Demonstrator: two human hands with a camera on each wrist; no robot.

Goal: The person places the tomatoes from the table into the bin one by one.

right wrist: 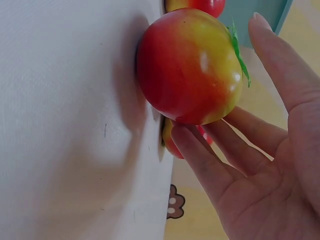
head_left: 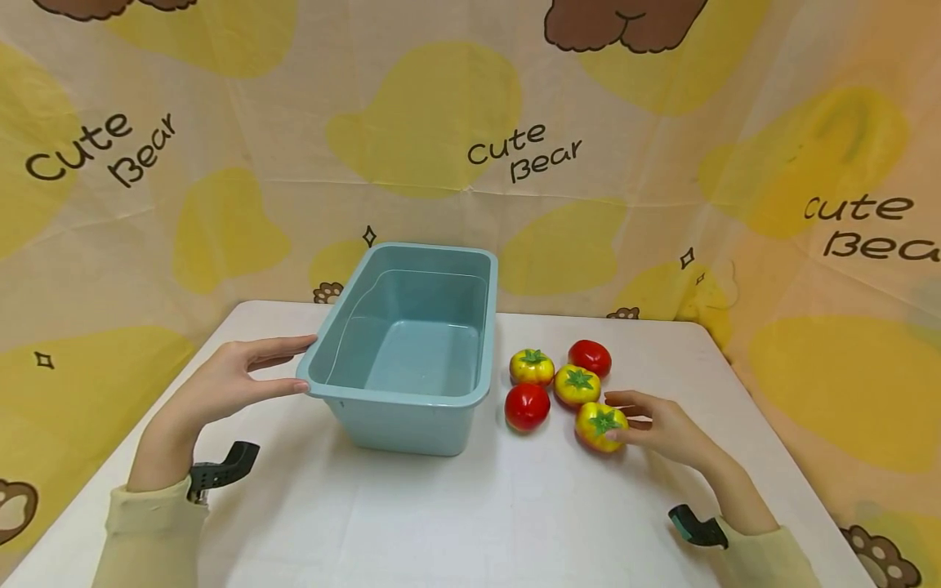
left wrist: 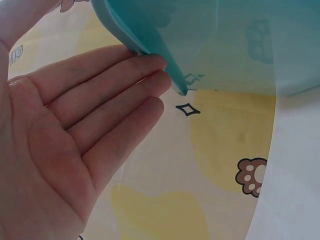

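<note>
My left hand point(head_left: 238, 371) reaches the left rim of a light blue plastic tub point(head_left: 415, 400). In the left wrist view its straight fingers point(left wrist: 120, 85) lie against the outside of that rim. On the right, my right hand point(head_left: 665, 429) is around the nearest yellow-and-red toy tomato point(head_left: 590, 429), which has a green leafy top. The right wrist view shows this tomato point(right wrist: 185, 65) on the table, with the fingertips at its side and the thumb point(right wrist: 280, 65) spread away from it. Two more yellow tomatoes point(head_left: 532, 367) point(head_left: 576, 388) lie close by.
Two plain red tomatoes point(head_left: 527, 407) point(head_left: 590, 358) lie among the yellow ones, right of the tub. A white cloth covers the table point(head_left: 412, 523). Behind it hangs a yellow "Cute Bear" curtain point(head_left: 412, 122). Each wrist carries a dark strap mount point(head_left: 220, 472).
</note>
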